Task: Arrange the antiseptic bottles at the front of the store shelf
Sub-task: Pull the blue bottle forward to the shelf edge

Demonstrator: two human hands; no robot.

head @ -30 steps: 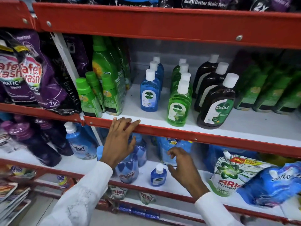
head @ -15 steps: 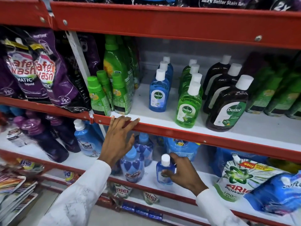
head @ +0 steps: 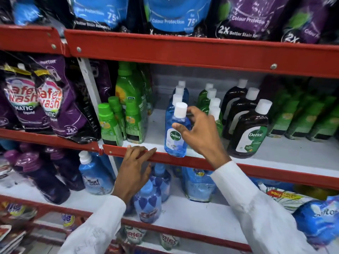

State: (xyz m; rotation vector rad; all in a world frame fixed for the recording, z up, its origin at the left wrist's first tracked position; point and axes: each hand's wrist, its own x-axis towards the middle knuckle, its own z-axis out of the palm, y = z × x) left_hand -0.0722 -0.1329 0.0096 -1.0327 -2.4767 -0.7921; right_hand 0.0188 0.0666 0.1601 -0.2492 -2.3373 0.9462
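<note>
My right hand (head: pixel 198 132) grips a small blue Dettol bottle (head: pixel 175 138) with a white cap, holding it at the front edge of the middle shelf (head: pixel 275 158), in front of a row of blue Dettol bottles (head: pixel 178 92). Beside that row stand a row of green Dettol bottles (head: pixel 211 99) and a row of brown Dettol bottles (head: pixel 249 129). My left hand (head: pixel 134 167) rests with its fingers on the shelf's red front rail (head: pixel 183 159), holding nothing else.
Green cleaner bottles (head: pixel 117 121) stand left of the blue row. Purple detergent pouches (head: pixel 45 107) hang further left. Dark green packs (head: pixel 302 116) fill the right. The lower shelf holds blue Surf bottles (head: pixel 95 178) and pouches (head: pixel 198 184).
My right hand took the small blue Dettol bottle from the lower shelf and lifted it up to the middle shelf's front. The left hand stays on the rail. The camera tilted upward.
</note>
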